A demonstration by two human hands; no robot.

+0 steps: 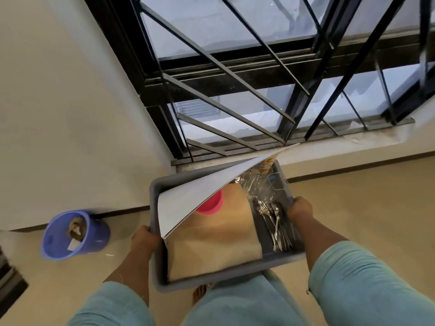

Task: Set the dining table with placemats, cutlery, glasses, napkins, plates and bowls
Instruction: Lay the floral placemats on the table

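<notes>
I have one grey tub (280,257) carried in front of me, and I place everything else by it. My left hand (144,241) grips its left rim, fingers curled over the edge; my right hand (300,209) grips the right rim the same way.

Inside the tub I count one tan folded cloth (216,245) filling the left and middle, one pink cup (210,204) at the cloth's far end, and one bundle of steel cutlery (274,223) along the right side; the forks and other pieces overlap too much for me to count. At the tub's far right corner sits clear glassware (261,184), number unclear. One white mat (202,196) leans tilted across the tub's far left, its corner rising past the far rim.

Left of the tub, on the floor, stands one blue bin (94,234) with scraps inside. Beyond the tub is one barred window (259,74).

I can read no writing or labels anywhere.
</notes>
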